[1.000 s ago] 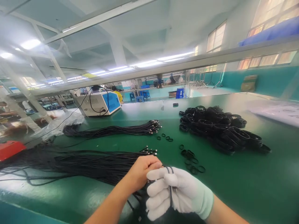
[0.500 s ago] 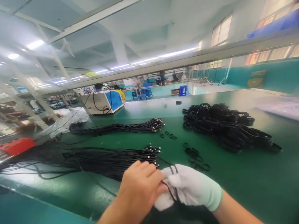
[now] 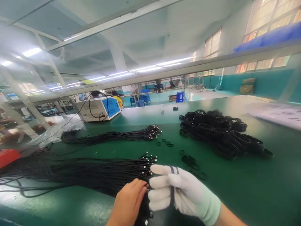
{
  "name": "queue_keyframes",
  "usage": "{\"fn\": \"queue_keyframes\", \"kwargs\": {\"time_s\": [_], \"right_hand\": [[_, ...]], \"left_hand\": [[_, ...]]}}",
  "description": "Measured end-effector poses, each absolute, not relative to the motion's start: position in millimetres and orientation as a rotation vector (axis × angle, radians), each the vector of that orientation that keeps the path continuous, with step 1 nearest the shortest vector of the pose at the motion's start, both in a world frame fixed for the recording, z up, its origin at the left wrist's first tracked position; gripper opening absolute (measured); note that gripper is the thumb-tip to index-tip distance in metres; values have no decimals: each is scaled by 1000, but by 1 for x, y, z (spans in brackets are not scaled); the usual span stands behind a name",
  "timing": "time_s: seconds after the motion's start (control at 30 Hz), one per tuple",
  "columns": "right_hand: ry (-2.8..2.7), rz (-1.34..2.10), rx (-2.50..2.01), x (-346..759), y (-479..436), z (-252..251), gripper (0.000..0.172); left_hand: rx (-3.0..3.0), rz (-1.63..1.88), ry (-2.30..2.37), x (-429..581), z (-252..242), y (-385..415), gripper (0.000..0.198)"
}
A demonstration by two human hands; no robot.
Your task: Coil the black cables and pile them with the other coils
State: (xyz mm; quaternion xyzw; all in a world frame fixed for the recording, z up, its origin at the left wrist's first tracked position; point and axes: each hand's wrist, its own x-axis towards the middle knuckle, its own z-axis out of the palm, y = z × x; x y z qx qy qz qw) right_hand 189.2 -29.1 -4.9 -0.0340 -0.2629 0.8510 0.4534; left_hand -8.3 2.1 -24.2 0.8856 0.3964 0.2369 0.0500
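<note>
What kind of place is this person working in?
Probably a cable assembly workshop: bundles of black cables lie on a green workbench, beside a heap of coiled cables and a blue-and-white machine.

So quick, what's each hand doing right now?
Left hand: bare, fingers curled on the black cable.
Right hand: gloved, closed around the same cable.

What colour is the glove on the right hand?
The glove is white with a pale green cuff; head view.
</note>
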Motion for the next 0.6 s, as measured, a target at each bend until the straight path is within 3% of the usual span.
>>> {"fn": "queue_keyframes", "kwargs": {"time_s": [0.13,0.23,0.43,0.6], "right_hand": [[-649,1999,-166,188,-26,-4,23],[-739,1996,-293,183,-32,-13,29],[-817,2403,-139,174,-41,-31,29],[-764,2437,28,167,-41,-25,36]], "left_hand": [[3121,578,1123,-1,-30,-33,16],[3158,591,1056,10,-4,-39,15],[2599,490,928,13,53,-5,9],[2114,547,841,14,28,12,12]]}}
